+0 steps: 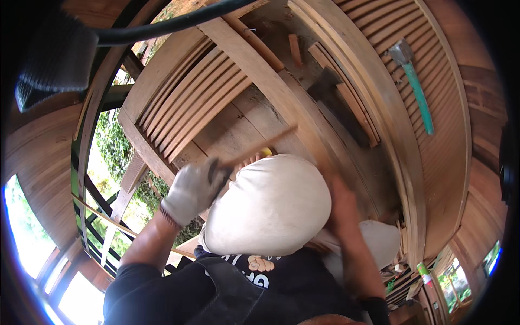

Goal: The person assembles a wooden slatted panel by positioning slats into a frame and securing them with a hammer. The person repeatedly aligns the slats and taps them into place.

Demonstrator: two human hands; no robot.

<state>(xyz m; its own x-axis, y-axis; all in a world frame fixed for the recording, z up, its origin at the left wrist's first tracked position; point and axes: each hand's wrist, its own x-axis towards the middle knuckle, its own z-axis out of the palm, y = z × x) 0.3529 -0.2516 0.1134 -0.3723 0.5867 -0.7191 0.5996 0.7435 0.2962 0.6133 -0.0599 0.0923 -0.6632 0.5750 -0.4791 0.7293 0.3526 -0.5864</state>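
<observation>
My left hand point(192, 189), in a grey glove with a dark palm, is closed around the near end of a thin wooden slat point(262, 145). The slat slants up to the right toward a long rail of a wooden louvered frame point(254, 67). Several slats point(197, 103) sit side by side in the frame's upper left part. My right hand point(337, 189) is bare and smeared by motion beside that rail; its fingers cannot be made out. Between both hands, my raised knee in cream trousers point(268, 206) hides part of the frame.
A hammer with a green handle point(417, 95) lies on another louvered panel point(433, 157) at the right. Loose wood strips point(346, 92) and a dark flat piece point(338, 116) lie inside the frame. Toes and a small yellow thing point(266, 152) show beyond my knee. A black-handled brush point(59, 59) looms upper left.
</observation>
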